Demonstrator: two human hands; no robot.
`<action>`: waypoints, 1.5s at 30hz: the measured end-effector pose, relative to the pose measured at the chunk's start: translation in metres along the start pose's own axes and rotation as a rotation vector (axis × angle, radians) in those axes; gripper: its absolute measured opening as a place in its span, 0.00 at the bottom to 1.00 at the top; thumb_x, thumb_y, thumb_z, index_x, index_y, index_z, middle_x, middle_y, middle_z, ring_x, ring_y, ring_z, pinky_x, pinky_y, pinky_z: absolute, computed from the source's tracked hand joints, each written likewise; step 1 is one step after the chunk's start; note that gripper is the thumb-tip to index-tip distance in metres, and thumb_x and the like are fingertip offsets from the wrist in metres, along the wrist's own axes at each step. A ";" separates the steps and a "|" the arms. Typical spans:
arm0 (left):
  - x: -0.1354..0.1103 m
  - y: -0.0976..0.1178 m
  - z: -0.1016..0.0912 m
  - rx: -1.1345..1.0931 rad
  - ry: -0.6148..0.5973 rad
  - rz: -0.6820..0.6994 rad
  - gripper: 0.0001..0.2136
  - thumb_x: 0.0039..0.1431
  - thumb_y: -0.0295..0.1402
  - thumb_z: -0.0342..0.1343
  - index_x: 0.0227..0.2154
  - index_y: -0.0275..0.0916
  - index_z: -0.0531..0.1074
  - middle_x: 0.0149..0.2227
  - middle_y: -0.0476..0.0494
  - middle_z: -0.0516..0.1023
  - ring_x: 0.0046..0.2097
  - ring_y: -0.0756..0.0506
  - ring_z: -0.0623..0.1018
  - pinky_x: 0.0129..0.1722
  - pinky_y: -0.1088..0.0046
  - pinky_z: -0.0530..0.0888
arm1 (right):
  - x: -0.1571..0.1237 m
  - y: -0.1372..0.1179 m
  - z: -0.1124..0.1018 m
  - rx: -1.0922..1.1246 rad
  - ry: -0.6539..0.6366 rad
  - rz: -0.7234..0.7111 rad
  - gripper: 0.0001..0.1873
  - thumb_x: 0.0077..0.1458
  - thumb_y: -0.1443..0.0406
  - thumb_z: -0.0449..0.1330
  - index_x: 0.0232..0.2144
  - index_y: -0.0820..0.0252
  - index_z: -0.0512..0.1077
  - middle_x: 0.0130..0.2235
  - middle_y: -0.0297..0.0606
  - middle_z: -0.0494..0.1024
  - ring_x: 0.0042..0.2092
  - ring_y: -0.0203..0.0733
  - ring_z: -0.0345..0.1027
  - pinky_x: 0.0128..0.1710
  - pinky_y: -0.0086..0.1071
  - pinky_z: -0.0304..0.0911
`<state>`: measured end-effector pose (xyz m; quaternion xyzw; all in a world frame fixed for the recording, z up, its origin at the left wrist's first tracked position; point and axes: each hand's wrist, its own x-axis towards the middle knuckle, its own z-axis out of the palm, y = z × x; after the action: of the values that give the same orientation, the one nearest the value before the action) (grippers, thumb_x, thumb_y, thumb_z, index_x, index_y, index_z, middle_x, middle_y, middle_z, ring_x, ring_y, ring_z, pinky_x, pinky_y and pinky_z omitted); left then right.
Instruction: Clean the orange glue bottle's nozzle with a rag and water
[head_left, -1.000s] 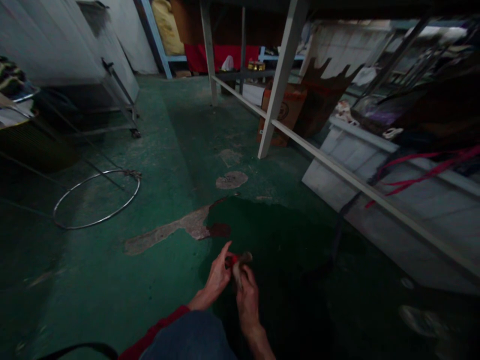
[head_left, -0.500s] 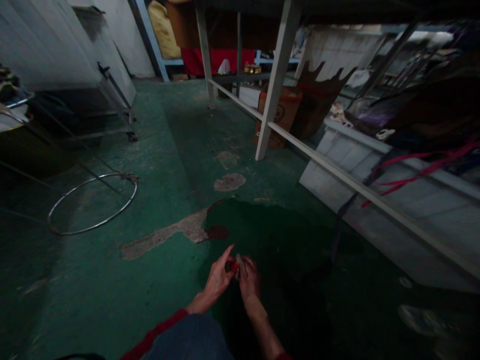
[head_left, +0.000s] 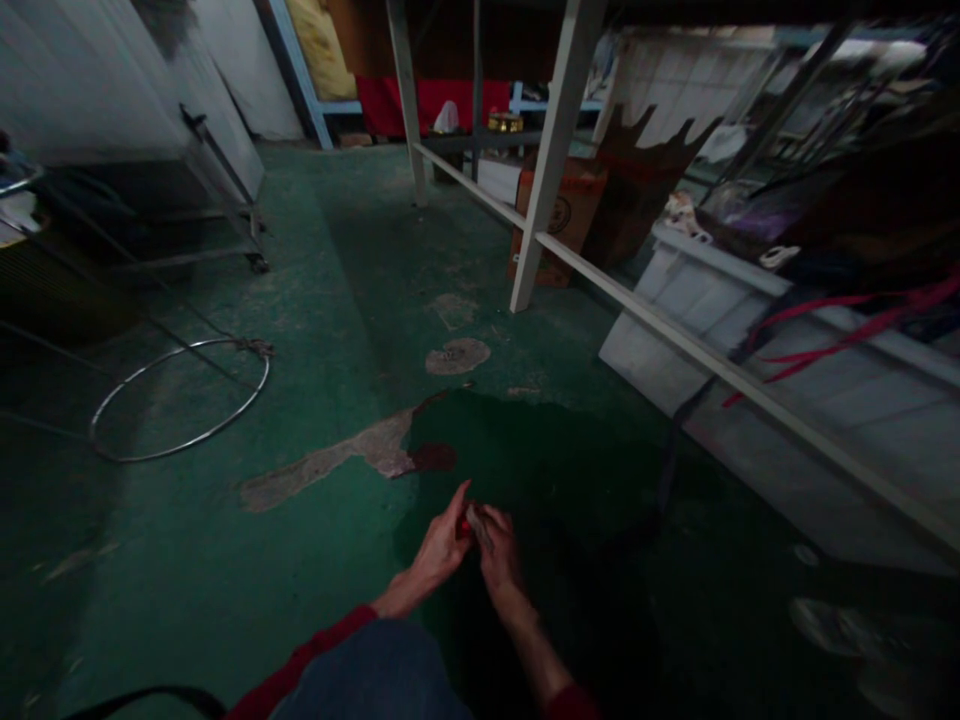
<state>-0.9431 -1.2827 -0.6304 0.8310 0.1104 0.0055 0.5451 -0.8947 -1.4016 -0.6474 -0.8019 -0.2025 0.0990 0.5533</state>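
Note:
Low over the green floor, my left hand [head_left: 440, 548] and my right hand [head_left: 500, 555] meet at the fingertips. A small bright red object [head_left: 466, 524] shows between them, pinched in the fingers of my left hand; its kind is too small and dark to name. The fingers of my right hand are closed round a small greyish piece [head_left: 478, 522] pressed against the red object. My fingers cover most of both things.
A metal ring base [head_left: 180, 400] of a stand lies on the floor at left, near a wheeled frame [head_left: 259, 262]. To the right, a table leg [head_left: 551, 160], a cardboard box [head_left: 559, 215] and a full grey bin [head_left: 675, 330] with trailing straps stand close.
My hands have drawn closer together, and less of the red object and the greyish piece shows. The view has shifted slightly.

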 end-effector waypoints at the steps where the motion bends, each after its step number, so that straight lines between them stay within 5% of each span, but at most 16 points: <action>1: 0.001 -0.001 0.000 0.009 -0.017 -0.002 0.40 0.43 0.19 0.47 0.62 0.38 0.41 0.39 0.47 0.76 0.35 0.48 0.76 0.42 0.69 0.72 | 0.002 -0.001 -0.004 0.001 -0.021 -0.010 0.14 0.56 0.60 0.50 0.38 0.50 0.75 0.40 0.35 0.76 0.42 0.39 0.68 0.42 0.31 0.64; 6: 0.007 -0.008 -0.003 -0.026 0.017 0.054 0.44 0.42 0.20 0.53 0.62 0.44 0.38 0.51 0.42 0.68 0.47 0.45 0.72 0.50 0.64 0.68 | 0.004 0.002 -0.025 -0.022 -0.018 0.008 0.17 0.59 0.59 0.48 0.29 0.58 0.75 0.29 0.35 0.74 0.30 0.35 0.69 0.32 0.29 0.65; 9: 0.005 -0.014 -0.003 -0.020 0.131 0.059 0.42 0.41 0.21 0.55 0.61 0.40 0.43 0.45 0.42 0.68 0.46 0.44 0.71 0.49 0.62 0.68 | -0.002 0.002 -0.019 -0.018 0.013 0.012 0.15 0.60 0.58 0.49 0.37 0.61 0.72 0.39 0.38 0.75 0.38 0.37 0.70 0.38 0.35 0.66; 14: 0.001 -0.006 -0.002 0.009 0.137 0.048 0.38 0.43 0.20 0.51 0.60 0.39 0.47 0.34 0.49 0.69 0.38 0.46 0.72 0.46 0.63 0.69 | -0.004 -0.001 -0.007 -0.015 -0.058 -0.060 0.13 0.58 0.59 0.53 0.41 0.59 0.71 0.45 0.39 0.74 0.46 0.40 0.67 0.46 0.40 0.63; 20: 0.004 0.001 -0.008 0.060 0.116 0.097 0.37 0.42 0.19 0.49 0.59 0.39 0.50 0.42 0.44 0.73 0.47 0.43 0.71 0.53 0.59 0.64 | -0.003 0.006 -0.020 -0.071 -0.001 -0.020 0.17 0.60 0.62 0.46 0.37 0.57 0.75 0.35 0.40 0.76 0.36 0.39 0.70 0.35 0.31 0.65; 26: 0.007 -0.008 -0.011 0.087 0.094 0.108 0.36 0.44 0.20 0.49 0.60 0.39 0.49 0.43 0.43 0.75 0.47 0.42 0.72 0.53 0.58 0.65 | -0.008 0.007 -0.005 -0.072 -0.011 -0.069 0.20 0.53 0.68 0.50 0.48 0.53 0.70 0.50 0.38 0.72 0.52 0.41 0.64 0.50 0.34 0.61; 32: 0.005 -0.008 -0.001 0.068 0.104 0.126 0.32 0.45 0.23 0.51 0.58 0.37 0.55 0.52 0.39 0.70 0.52 0.41 0.70 0.53 0.61 0.65 | 0.004 -0.004 -0.011 -0.136 0.011 -0.015 0.18 0.58 0.67 0.45 0.43 0.57 0.73 0.41 0.40 0.76 0.41 0.38 0.71 0.39 0.28 0.67; 36: 0.004 -0.011 0.002 0.055 0.132 0.080 0.33 0.46 0.22 0.46 0.59 0.35 0.51 0.44 0.42 0.75 0.42 0.45 0.75 0.44 0.68 0.71 | 0.009 -0.021 -0.006 -0.218 -0.104 -0.075 0.17 0.54 0.71 0.50 0.45 0.58 0.70 0.47 0.41 0.73 0.48 0.39 0.67 0.46 0.28 0.63; 40: 0.007 -0.013 -0.002 0.048 0.125 0.050 0.35 0.45 0.21 0.45 0.60 0.31 0.48 0.28 0.51 0.74 0.28 0.50 0.72 0.34 0.74 0.71 | 0.025 -0.039 -0.013 -0.377 -0.298 -0.136 0.15 0.50 0.75 0.52 0.39 0.57 0.71 0.41 0.40 0.75 0.44 0.39 0.67 0.43 0.29 0.62; 45: 0.005 -0.010 -0.005 0.022 0.112 0.083 0.37 0.42 0.21 0.44 0.60 0.29 0.47 0.27 0.51 0.72 0.28 0.50 0.71 0.34 0.73 0.70 | 0.042 -0.060 -0.032 -0.593 -0.559 -0.222 0.12 0.48 0.73 0.55 0.36 0.59 0.71 0.36 0.39 0.75 0.37 0.39 0.68 0.36 0.29 0.60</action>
<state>-0.9404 -1.2738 -0.6382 0.8393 0.1062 0.0734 0.5281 -0.8575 -1.3918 -0.5772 -0.8420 -0.4496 0.1898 0.2297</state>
